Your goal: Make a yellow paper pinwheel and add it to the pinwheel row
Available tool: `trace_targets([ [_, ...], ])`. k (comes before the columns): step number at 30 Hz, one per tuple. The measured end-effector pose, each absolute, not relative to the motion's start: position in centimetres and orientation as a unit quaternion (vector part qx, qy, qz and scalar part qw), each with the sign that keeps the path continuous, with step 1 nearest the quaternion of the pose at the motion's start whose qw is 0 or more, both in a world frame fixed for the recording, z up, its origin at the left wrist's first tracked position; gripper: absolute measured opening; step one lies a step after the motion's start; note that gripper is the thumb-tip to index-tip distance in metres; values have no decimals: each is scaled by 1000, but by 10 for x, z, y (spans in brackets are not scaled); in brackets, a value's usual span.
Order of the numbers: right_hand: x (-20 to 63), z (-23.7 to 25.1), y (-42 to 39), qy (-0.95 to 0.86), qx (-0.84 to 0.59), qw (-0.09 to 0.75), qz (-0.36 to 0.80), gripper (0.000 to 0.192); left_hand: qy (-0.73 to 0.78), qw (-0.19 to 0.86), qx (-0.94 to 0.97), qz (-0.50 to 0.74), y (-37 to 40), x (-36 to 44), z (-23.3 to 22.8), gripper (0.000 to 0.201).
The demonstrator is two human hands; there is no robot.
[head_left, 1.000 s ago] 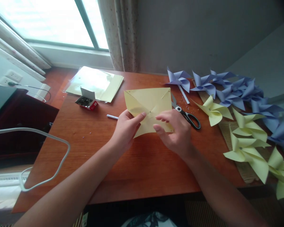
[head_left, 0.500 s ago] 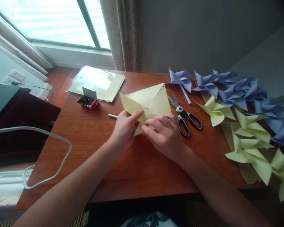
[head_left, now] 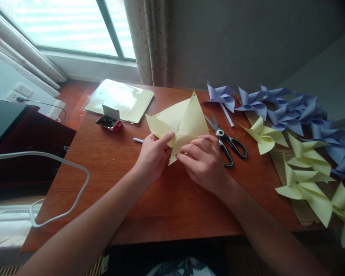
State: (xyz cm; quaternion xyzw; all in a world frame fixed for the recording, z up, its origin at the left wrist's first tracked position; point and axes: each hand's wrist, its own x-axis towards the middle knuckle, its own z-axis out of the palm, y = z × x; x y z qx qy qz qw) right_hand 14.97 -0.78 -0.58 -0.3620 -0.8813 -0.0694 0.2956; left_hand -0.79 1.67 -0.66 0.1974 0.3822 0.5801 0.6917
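Between my hands, above the table, is a square sheet of pale yellow paper with cuts running in from its corners. Small holes show near some of its tips. My left hand pinches it near the centre, thumb on top and fingers beneath. On the lower right side, my right hand has its fingers curled at the paper's edge, partly hiding it. Just right of that hand lie black-handled scissors, blades pointing away. A white paper stick pokes out beyond my left hand.
Yellow sheets under clear plastic lie at the back left, behind a small red box of metal bits. Several blue pinwheels and yellow pinwheels cover the right side, partly on cardboard. A white cable loops at the left.
The paper's far right flap has lifted and its tip now points up more. My right hand has shifted slightly right along the paper. My left hand keeps its pinch.
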Motion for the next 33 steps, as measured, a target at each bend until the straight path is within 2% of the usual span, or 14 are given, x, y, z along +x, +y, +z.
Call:
trace_targets([
  [3, 151, -4, -9, -881, -370, 293, -35, 5, 406, 680, 208, 574, 15, -7, -7, 24],
  [14, 153, -9, -1, -721, -550, 393, 153, 12, 417, 656, 261, 573, 9, -2, -8, 32],
  [20, 151, -8, -1, -671, -547, 421, 270, 7, 418, 652, 281, 566, 6, -1, -11, 29],
  [24, 150, -7, -3, -679, -541, 428, 250, 6, 411, 666, 279, 557, 4, 0, -9, 29],
  [29, 151, -5, -5, -720, -524, 417, 181, 7, 409, 688, 260, 541, 3, 1, -6, 35],
  [33, 151, -5, -5, -751, -506, 406, 124, 10, 403, 693, 260, 538, 2, 2, -5, 33],
])
